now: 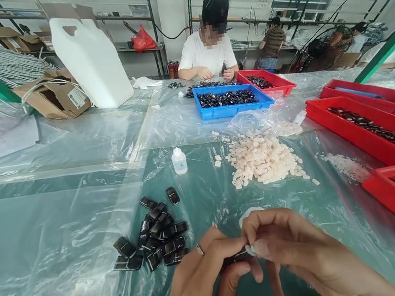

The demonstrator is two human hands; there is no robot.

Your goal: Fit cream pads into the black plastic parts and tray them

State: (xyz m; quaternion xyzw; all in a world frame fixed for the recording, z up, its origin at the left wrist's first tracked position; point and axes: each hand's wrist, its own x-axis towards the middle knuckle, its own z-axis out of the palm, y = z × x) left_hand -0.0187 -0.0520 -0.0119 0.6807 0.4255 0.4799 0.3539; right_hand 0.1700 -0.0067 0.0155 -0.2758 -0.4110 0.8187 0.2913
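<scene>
While both my hands meet low over the table, the widest thing under them is the clear, wrinkled plastic sheet [67, 248] stretched over the green tabletop; it is glossy and puckered, so small parts could skid or hide in its folds. Behind it stands a tall white plastic jug [91, 59], matte and blocky. To the right sit shallow red plastic trays [371, 133] holding dark pieces, and farther off a blue plastic tray [231, 108] in front of a seated person in a white shirt. Nearer lies a heap of small cream-coloured square pads [263, 160], soft-looking and loosely piled, then a cluster of glossy black oblong plastic casings [159, 236], smooth and reflective. A small white squeeze bottle [179, 162] stands upright between them.

My left hand [206, 276], ring on one finger, is curled closed around one black casing [237, 257], mostly hidden by my fingers. My right hand [292, 248] pinches a tiny pale pad [250, 249] against it, fingertips tight together.

Risk, as I judge it: the pad is small and my grip covers it, so it may seat crooked or slip off onto the slick sheet.
</scene>
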